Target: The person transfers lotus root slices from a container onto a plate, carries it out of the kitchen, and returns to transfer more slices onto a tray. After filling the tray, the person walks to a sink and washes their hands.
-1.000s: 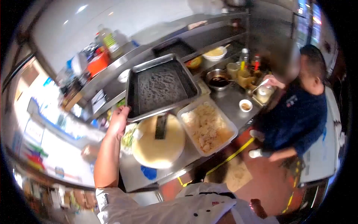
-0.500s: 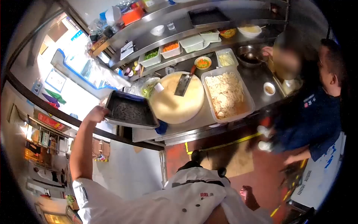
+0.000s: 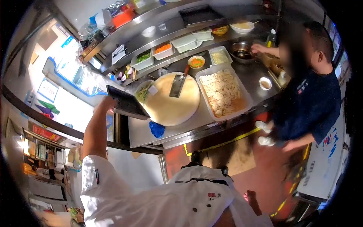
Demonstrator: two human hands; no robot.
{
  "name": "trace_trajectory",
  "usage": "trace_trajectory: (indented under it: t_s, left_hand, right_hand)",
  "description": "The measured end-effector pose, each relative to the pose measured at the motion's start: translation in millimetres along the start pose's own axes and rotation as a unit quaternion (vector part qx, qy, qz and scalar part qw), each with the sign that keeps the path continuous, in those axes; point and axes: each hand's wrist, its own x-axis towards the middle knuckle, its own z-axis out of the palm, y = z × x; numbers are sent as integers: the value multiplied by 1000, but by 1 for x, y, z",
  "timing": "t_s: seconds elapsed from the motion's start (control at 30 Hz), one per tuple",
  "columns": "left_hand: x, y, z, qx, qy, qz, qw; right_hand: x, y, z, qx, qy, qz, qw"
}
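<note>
Left hand (image 3: 109, 103) clamped on the left end of a tray (image 3: 128, 102). Tray rectangular, shallow, black inside, greyish outer wall along the near side; tilted, held up at the left end of the worktop (image 3: 138, 133), just beside the round board (image 3: 181, 108); can't tell if they touch. Right hand (image 3: 247, 196) low by the jacket (image 3: 159, 204), partly hidden; can't tell if fingers are spread or closed.

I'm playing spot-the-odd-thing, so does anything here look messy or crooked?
A crumpled blue thing lies near the front edge of the counter, beside the round board, as if left there; I can't tell what it is. The dark tray tilts steeply too, but the left hand is holding it.
</note>
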Motion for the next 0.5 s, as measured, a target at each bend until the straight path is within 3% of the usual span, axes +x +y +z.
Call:
trace_trajectory:
  t_s: [0.03,0.07,0.13,0.2,0.23,0.33,0.37,0.4,0.47,0.5]
  left_hand:
    - [2,4,-6,47,-68,4,997]
    - [3,4,-2,48,-68,8,997]
    - [0,-8,21,-170,-22,-120,978]
    - [29,-38,77,-131,-47,-130,982]
    - [16,-24,58,-91,-73,-140,983]
    - [-61,26,-32,-25,-67,-27,997]
    - [-71,35,-40,-230,-125,-108,959]
    - [-73,40,-26,-229,-126,-104,960]
    - [-77,47,23,-212,81,-237,945]
    - [-74,52,30,-199,186,-293,917]
  right_hand:
    - [-8,4,1,131,-22,33,991]
    - [-13,9,4,121,-14,27,992]
    - [-23,15,15,26,40,-15,999]
    - [-35,16,30,-17,69,-37,997]
    - [-38,15,32,-28,76,-42,996]
    - [-42,8,31,-49,88,-58,993]
    - [-45,2,35,-50,87,-63,993]
    - [-46,-5,37,-49,88,-70,992]
    - [-44,-18,46,-43,87,-78,992]
    - [-40,-26,52,-163,117,-113,973]
